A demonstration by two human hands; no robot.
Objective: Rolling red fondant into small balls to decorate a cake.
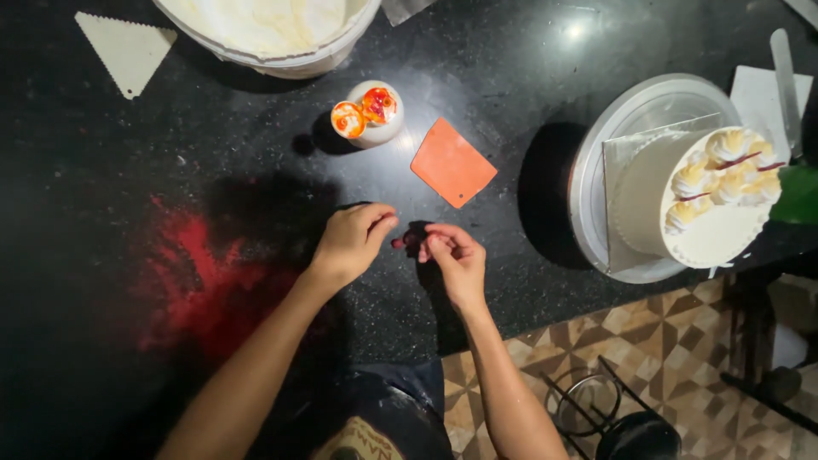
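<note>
A small red piece sits pinched between the two hands, just above the dark speckled surface near its front edge; it is too small to tell what it is. The right hand has its grip narrow, thumb and forefinger closed on the near end of the piece. The left hand curls beside it, fingertips bent in toward the same piece and touching it from the other side, its grip also narrow.

Just beyond the hands lies a flat orange scraper, and next to that stands a small white cup with red and orange colouring inside. A smear of red powder marks the surface to the left of the left forearm. At the far edge sits a large white bucket of cream, with a pale toothed triangular scraper well to its left. To the right, a white cake topped with cream swirls rests on a metal turntable. A patterned tile floor shows below the surface edge.
</note>
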